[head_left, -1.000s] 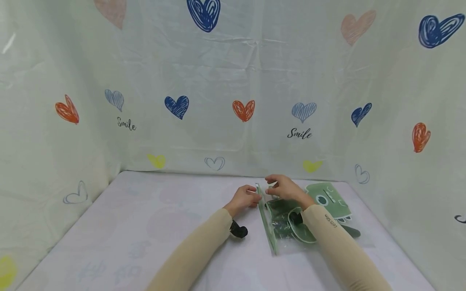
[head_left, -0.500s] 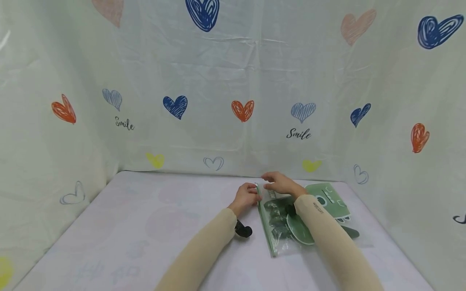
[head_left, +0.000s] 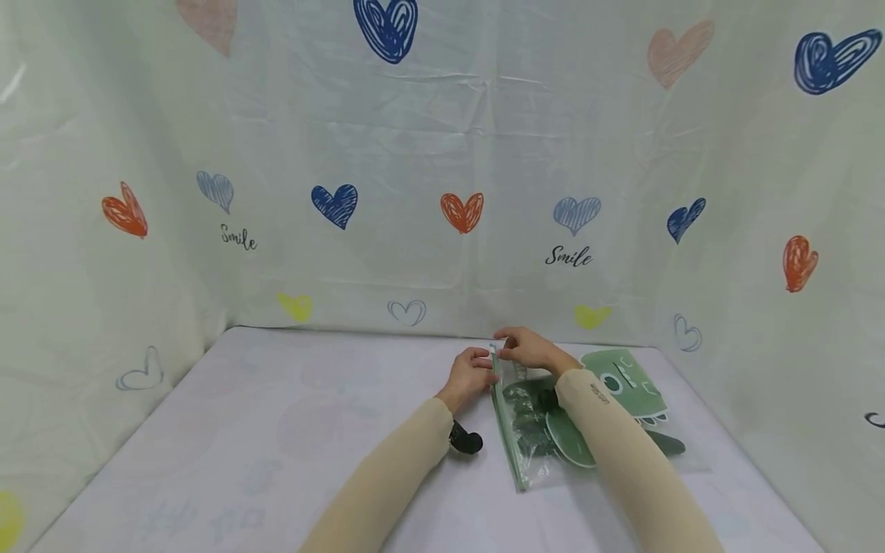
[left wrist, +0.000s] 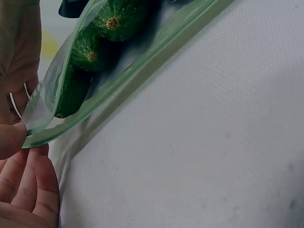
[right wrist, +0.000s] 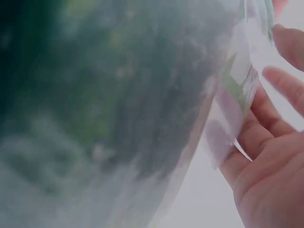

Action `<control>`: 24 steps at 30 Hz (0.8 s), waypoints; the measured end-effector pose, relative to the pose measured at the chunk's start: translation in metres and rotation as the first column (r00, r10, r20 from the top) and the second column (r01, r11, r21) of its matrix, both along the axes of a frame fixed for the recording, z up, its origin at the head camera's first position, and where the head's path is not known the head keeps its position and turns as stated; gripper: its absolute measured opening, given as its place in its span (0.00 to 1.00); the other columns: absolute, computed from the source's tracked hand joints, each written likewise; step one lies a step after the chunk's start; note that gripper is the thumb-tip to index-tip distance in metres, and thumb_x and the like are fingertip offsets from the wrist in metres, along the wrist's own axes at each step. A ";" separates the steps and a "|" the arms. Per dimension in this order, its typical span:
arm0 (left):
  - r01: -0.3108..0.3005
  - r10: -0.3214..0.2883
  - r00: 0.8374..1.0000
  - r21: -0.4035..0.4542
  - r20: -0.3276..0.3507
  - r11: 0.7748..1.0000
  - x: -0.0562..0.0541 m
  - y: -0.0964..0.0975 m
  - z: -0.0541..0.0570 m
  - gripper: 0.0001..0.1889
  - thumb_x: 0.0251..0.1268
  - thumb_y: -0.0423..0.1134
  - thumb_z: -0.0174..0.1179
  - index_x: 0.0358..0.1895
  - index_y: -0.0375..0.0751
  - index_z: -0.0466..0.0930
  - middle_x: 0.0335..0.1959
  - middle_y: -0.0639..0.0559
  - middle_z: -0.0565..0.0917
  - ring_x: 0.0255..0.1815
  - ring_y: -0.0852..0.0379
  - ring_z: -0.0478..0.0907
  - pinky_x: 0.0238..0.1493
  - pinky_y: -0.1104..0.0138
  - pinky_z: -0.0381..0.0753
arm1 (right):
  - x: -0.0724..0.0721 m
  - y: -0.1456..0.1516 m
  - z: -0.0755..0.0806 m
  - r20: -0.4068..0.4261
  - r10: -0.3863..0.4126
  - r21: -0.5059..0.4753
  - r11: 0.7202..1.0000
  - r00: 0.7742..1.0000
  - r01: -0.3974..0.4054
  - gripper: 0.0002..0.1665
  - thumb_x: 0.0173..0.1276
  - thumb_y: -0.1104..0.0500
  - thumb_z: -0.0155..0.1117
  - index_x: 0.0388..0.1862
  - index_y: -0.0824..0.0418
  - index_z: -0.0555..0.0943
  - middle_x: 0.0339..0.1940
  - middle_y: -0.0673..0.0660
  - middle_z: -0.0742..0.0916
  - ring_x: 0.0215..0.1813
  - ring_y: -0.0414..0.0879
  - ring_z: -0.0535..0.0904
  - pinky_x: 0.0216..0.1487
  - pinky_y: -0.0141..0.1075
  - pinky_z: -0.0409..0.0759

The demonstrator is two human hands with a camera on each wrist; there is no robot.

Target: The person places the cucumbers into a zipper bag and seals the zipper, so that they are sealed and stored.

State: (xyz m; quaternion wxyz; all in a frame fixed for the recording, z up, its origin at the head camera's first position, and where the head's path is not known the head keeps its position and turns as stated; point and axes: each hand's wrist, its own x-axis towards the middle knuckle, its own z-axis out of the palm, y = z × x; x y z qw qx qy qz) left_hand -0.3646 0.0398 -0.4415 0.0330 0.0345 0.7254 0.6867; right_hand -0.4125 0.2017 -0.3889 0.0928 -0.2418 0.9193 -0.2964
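Observation:
A clear zip bag with a green zip edge and a green cartoon face lies at the right of the table. Several cucumbers sit inside it; in the left wrist view the two green lips of its mouth stand apart. My left hand holds the zip edge near its far end from the left side. At the far corner my right hand pinches the same edge, fingers partly spread in the right wrist view. My right forearm hides part of the bag in the head view.
The white table extends to the left and front of the bag. A pale curtain printed with hearts rises behind the table's far edge and at both sides. A black wrist camera hangs under my left wrist.
The right hand has shifted slightly left onto the far corner of the zip edge. My left forearm has moved a little right, and the bag's zip side lies flatter than before.

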 end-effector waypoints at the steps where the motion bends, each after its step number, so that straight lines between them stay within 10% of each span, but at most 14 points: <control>1: -0.003 0.003 1.000 -0.002 0.004 1.000 0.000 0.001 0.000 0.25 0.47 0.19 0.63 0.53 0.31 0.73 0.39 0.42 0.83 0.29 0.58 0.76 0.27 0.69 0.77 | 0.001 0.000 0.000 -0.010 -0.009 0.002 1.000 1.000 0.010 0.26 0.70 0.60 0.59 0.64 0.69 0.70 0.41 0.61 0.83 0.37 0.49 0.78 0.37 0.42 0.77; 9: 0.019 -0.019 1.000 -0.035 -0.015 0.999 0.001 0.005 0.003 0.19 0.51 0.24 0.66 0.49 0.31 0.78 0.34 0.46 0.82 0.26 0.60 0.75 0.27 0.70 0.76 | 0.008 0.000 0.002 -0.070 -0.033 -0.033 0.999 0.997 0.030 0.22 0.70 0.61 0.57 0.59 0.71 0.74 0.49 0.64 0.83 0.50 0.55 0.79 0.51 0.50 0.76; 24: -0.013 0.014 0.999 0.031 -0.036 0.999 -0.004 0.015 0.013 0.14 0.58 0.26 0.63 0.48 0.31 0.80 0.34 0.45 0.82 0.28 0.61 0.74 0.26 0.72 0.74 | 0.012 0.009 0.008 -0.090 -0.045 -0.184 0.982 0.995 0.027 0.08 0.70 0.67 0.56 0.45 0.69 0.78 0.36 0.59 0.84 0.36 0.48 0.80 0.37 0.42 0.79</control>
